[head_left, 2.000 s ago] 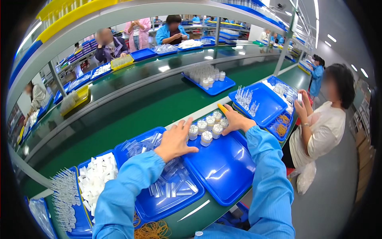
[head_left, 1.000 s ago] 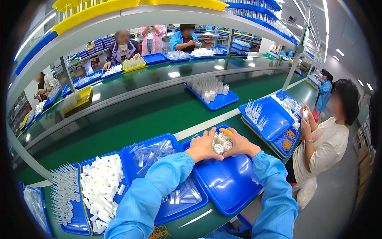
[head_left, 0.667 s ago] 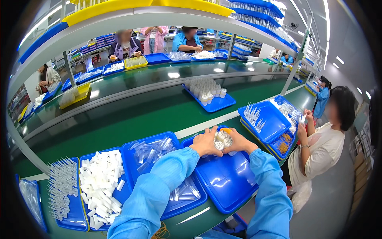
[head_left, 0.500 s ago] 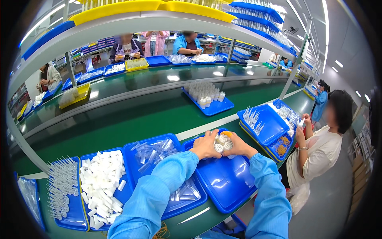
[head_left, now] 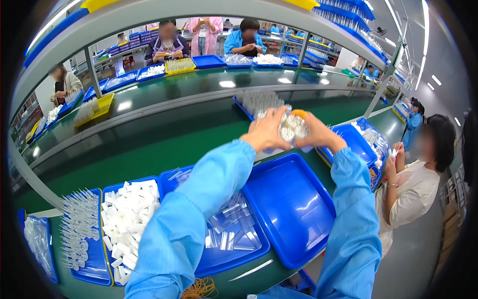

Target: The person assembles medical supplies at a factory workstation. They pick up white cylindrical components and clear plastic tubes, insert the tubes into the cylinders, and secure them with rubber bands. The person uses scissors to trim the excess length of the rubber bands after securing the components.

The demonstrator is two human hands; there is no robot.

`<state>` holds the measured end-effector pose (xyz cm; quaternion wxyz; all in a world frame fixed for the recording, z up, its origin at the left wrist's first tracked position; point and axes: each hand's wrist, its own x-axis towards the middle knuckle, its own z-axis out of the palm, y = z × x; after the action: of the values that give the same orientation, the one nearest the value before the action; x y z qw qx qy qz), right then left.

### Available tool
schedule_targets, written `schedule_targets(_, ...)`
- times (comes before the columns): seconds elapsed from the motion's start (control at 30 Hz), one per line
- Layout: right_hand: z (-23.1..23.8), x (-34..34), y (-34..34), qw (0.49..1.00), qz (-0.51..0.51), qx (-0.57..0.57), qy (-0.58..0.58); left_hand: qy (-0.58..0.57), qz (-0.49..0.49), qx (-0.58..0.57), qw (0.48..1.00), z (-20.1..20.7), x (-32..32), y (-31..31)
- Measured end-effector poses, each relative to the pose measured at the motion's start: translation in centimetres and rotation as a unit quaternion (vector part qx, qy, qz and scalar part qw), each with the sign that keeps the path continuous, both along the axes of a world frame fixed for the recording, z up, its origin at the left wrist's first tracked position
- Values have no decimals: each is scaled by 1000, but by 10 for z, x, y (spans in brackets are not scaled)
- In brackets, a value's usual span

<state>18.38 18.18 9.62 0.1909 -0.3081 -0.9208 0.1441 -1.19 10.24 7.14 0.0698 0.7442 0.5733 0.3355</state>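
Between them, my left hand point(head_left: 265, 130) and my right hand point(head_left: 318, 132) clasp a cluster of round bundles point(head_left: 287, 133) of clear, thin tube-like pieces, seen end-on. Both hands are closed around its sides, held out in the air beyond the near trays. Something orange point(head_left: 299, 113) shows at the right hand's fingertips; I cannot make out what it is. Behind the hands, a blue tray on the green belt holds many upright tube bundles point(head_left: 256, 100), partly hidden by my left hand. Below my arms lies a bare blue tray point(head_left: 294, 209).
Left of it, blue trays hold clear plastic sleeves point(head_left: 231, 219), white cylindrical pieces point(head_left: 130, 212) and slender clear pieces point(head_left: 79, 224). Rubber bands point(head_left: 200, 288) lie at the near edge. A co-worker point(head_left: 413, 184) works at the right beside stacked trays point(head_left: 356, 144). A shelf point(head_left: 199, 25) spans overhead.
Both hands have lifted the bundles away from the bare blue tray and moved forward, toward the tray on the belt. The view has shifted slightly.
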Motion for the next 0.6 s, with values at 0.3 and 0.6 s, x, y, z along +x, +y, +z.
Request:
schedule_targets(0.3, -18, -41, 90, 996, -63, -58, -11, 8, -1, -78, 997, -10, -40, 90)
schedule_targets(0.6, -51, -58, 131, 975, -123, -153, -106, -74, 9, -163, 984, -61, -42, 127)
